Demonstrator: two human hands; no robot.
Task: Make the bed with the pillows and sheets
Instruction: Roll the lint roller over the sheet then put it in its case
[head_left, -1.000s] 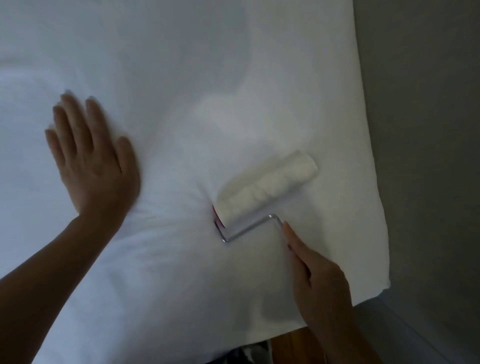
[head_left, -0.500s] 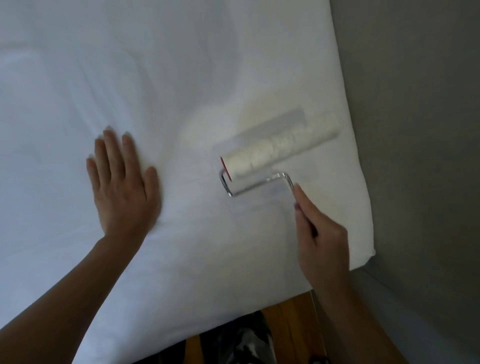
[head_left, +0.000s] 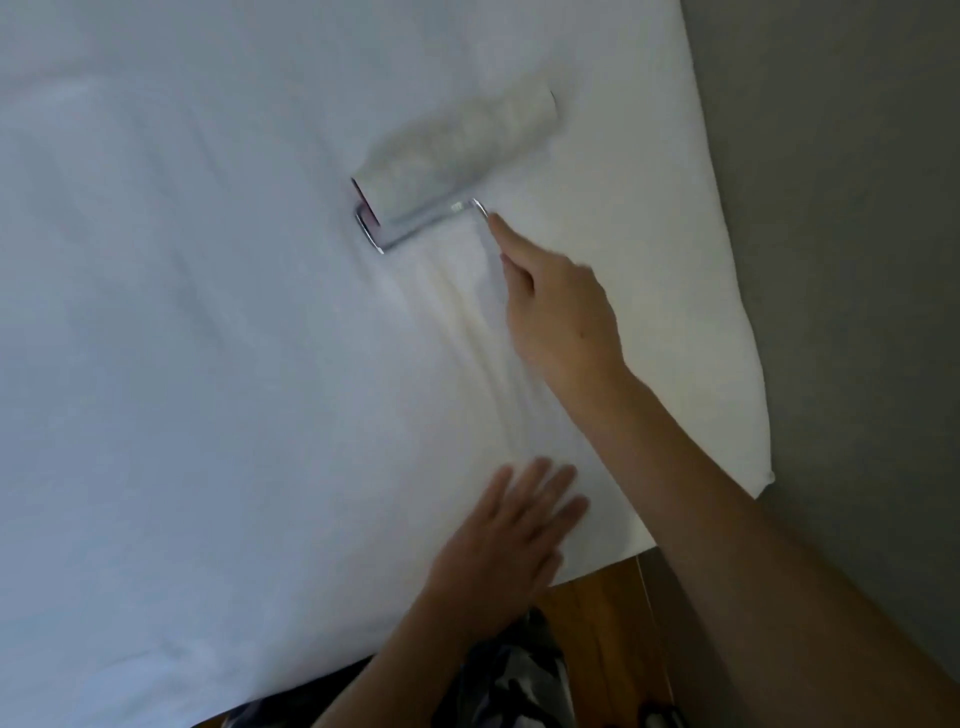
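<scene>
From my head camera: my right hand (head_left: 558, 317) grips the handle of the white lint roller with the bent wire frame (head_left: 457, 150), forefinger along it, rolling the white cotton bed sheet (head_left: 208, 364). My left hand (head_left: 511, 540) lies flat, fingers straight, holding nothing. I should press evenly and keep the fabric taut. The grey wall (head_left: 841, 260) crowds the sheet's right edge; wooden floor (head_left: 608, 623) shows below.

right hand (head_left: 558, 306) grips lint roller (head_left: 457, 150) | left hand (head_left: 511, 535) flat on sheet (head_left: 182, 364)
</scene>
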